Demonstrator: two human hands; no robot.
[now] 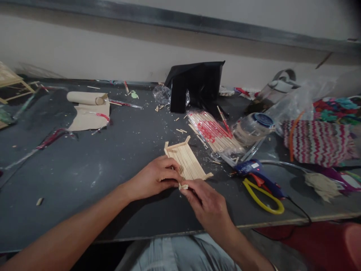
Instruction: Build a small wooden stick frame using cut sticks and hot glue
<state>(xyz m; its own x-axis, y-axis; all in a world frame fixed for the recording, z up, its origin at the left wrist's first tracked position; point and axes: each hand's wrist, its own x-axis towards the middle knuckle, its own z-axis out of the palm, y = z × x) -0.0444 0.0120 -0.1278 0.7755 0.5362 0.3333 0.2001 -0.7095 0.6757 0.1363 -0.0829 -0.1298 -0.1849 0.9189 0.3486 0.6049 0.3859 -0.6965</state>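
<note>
A small panel of pale wooden sticks [187, 162] lies on the grey table, with short pieces standing at its corners. My left hand [159, 176] is at its near left side, fingers bent and closed on the near corner. Opposite it, my right hand [204, 199] pinches the same corner, where a short pale stick piece [184, 186] shows between the fingertips of both hands. The fingers hide part of the panel's near edge.
A blue glue gun [258, 175] and yellow-handled scissors [263, 199] lie at the right. Behind are a packet of sticks [214, 131], a clear jar [249, 130] and a black stand [194, 81]. A paper roll [86, 98] lies back left.
</note>
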